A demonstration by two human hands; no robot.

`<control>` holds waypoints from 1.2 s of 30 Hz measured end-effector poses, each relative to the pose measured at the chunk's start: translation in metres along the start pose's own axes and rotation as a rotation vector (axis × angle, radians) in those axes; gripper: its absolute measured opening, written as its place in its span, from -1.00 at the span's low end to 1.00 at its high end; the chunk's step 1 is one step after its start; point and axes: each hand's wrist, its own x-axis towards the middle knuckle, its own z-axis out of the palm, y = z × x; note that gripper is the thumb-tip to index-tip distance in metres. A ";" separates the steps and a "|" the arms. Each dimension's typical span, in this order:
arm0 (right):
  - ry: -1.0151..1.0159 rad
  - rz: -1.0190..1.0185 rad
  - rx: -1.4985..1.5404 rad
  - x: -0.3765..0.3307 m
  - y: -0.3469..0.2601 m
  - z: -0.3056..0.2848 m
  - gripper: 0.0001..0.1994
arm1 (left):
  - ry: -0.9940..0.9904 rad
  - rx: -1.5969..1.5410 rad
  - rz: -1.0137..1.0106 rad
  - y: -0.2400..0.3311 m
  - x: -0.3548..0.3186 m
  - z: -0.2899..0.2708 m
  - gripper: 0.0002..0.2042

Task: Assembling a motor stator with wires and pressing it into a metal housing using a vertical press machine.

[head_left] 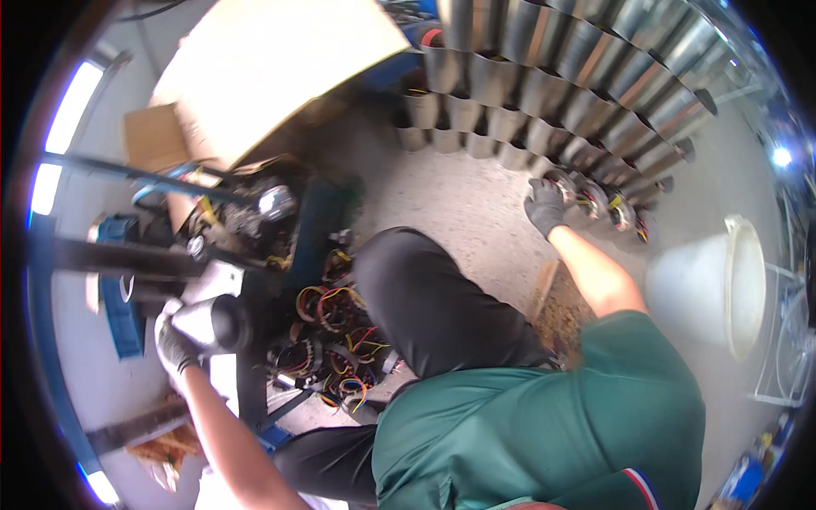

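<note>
While I crouch over the concrete floor, my gloved left hand sits at the far left, fingers wrapped around the near end of a short metal cylinder. That grip is closed on the cylinder, which lies roughly level against a dark machine frame with a blue part behind it. Just right of the cylinder, at the foot of the machine, lies a heap of wound stator cores with red, yellow and black leads, touching one another. Above them a sheet of cardboard leans over the machine. My bent knee in black trousers stands between the heap and my right arm.

Further right, my gloved right hand reaches out to a row of stator cores standing on the floor just before stacked rows of metal tubes. The fingers curl over the nearest core in that row; I cannot tell whether they have closed on it or merely rest on it. Near the right edge, well apart from that hand, stands a white bucket.
</note>
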 end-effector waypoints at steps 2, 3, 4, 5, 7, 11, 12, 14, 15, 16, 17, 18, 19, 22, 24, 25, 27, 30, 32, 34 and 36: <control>-0.088 -0.154 0.241 0.015 -0.054 -0.013 -0.64 | 0.037 0.172 0.240 -0.011 0.021 -0.033 -0.71; -0.078 -0.239 0.397 0.022 -0.071 -0.019 -0.69 | -0.026 -0.082 0.071 -0.022 0.037 -0.039 -0.71; -0.072 -0.350 0.602 0.033 -0.115 -0.025 -0.74 | 0.151 0.372 0.381 -0.038 0.053 -0.069 -0.67; -0.116 -0.432 0.713 0.040 -0.167 -0.039 -0.74 | 0.336 0.868 0.629 -0.037 0.061 -0.118 -0.63; -0.219 -0.531 0.688 0.051 -0.204 -0.090 -0.74 | 0.453 0.622 0.511 -0.061 0.023 -0.033 -0.60; -0.405 -0.769 0.549 0.066 -0.325 -0.182 -0.70 | 0.645 0.397 0.492 -0.046 -0.061 0.012 -0.52; -0.527 -0.793 0.465 0.057 -0.365 -0.211 -0.66 | 0.626 0.234 0.489 -0.045 -0.085 0.008 -0.54; -0.600 -1.016 0.558 0.037 -0.422 -0.233 -0.58 | 0.677 0.246 0.373 -0.052 -0.113 -0.005 -0.51; -0.791 -0.981 0.751 0.018 -0.450 -0.234 -0.53 | 0.624 -0.001 0.227 -0.057 -0.118 -0.008 -0.42; -0.992 -0.936 0.936 -0.006 -0.480 -0.234 -0.49 | 0.579 -0.343 0.161 -0.076 -0.109 -0.013 -0.43; -1.055 -0.863 0.962 -0.024 -0.496 -0.228 -0.46 | 0.400 -0.640 -0.116 -0.043 -0.133 0.000 -0.48; -1.120 -0.808 0.997 -0.044 -0.517 -0.228 -0.43 | 0.266 -0.720 -0.195 -0.016 -0.151 -0.004 -0.55; -1.132 -0.836 0.972 -0.066 -0.542 -0.227 -0.43 | 0.312 -0.871 -0.217 -0.020 -0.152 -0.001 -0.60; -1.300 -0.695 1.232 -0.100 -0.592 -0.197 -0.44 | 0.054 -1.070 -0.402 -0.036 -0.148 0.010 -0.67; -0.900 -0.839 1.150 -0.109 -0.616 -0.167 -0.48 | 0.075 -1.080 -0.346 -0.035 -0.146 0.013 -0.50; -0.900 -0.909 0.891 -0.129 -0.633 -0.192 -0.47 | 0.067 -1.110 -0.347 -0.057 -0.135 0.005 -0.59; -0.728 -1.094 0.910 -0.114 -0.638 -0.145 -0.50 | 0.044 -1.157 -0.334 -0.043 -0.132 0.015 -0.61; -0.630 -1.346 0.881 -0.141 -0.648 -0.160 -0.53 | 0.165 -1.142 -0.352 -0.042 -0.135 -0.004 -0.64; -0.537 -1.313 1.000 -0.147 -0.657 -0.180 -0.61 | 0.073 -1.209 -0.497 -0.022 -0.139 -0.014 -0.64; -0.316 -1.545 0.878 -0.132 -0.666 -0.172 -0.60 | 0.086 -1.183 -0.453 -0.022 -0.134 -0.005 -0.62; -0.584 -1.298 1.216 -0.140 -0.670 -0.207 -0.58 | 0.064 -1.300 -0.314 -0.022 -0.130 -0.007 -0.62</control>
